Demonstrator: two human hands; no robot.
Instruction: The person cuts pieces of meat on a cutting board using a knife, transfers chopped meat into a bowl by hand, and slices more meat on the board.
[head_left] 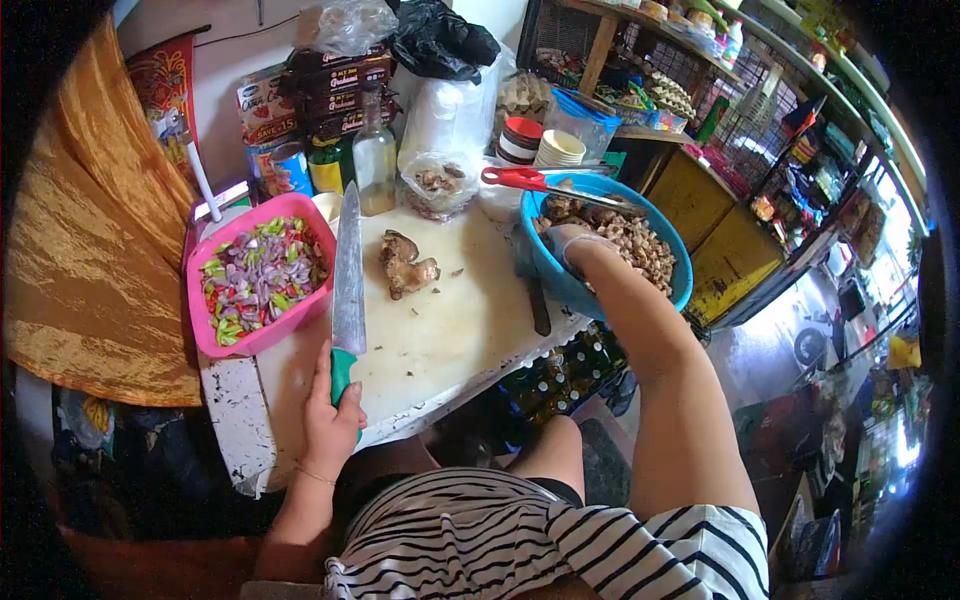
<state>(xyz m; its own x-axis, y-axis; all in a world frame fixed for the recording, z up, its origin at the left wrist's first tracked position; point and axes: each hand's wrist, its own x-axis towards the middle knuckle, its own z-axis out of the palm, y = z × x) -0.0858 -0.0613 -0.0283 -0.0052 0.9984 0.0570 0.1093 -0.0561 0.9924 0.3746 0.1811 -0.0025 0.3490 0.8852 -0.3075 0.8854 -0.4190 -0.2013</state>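
My left hand [335, 405] is closed round the green handle of a large kitchen knife [348, 275], its blade pointing up and away over the board's left side. My right hand [577, 247], which seems to wear a clear plastic glove, reaches into a blue basin [684, 300] of chopped cooked meat [640, 250]. Its fingers are hidden from view. Red-handled tongs [515, 178] lie across the basin's far rim. A brown piece of cooked meat [408, 268] rests on the white cutting board [460, 320], with small scraps nearby.
A pink tub [193, 285] of chopped onions and peppers stands at the left. A dark blade [540, 308] lies beside the basin. Behind the board are a glass bottle [375, 160], a plastic bag of meat [440, 185] and stacked bowls [560, 148]. Bottles in a crate [560, 375] sit below.
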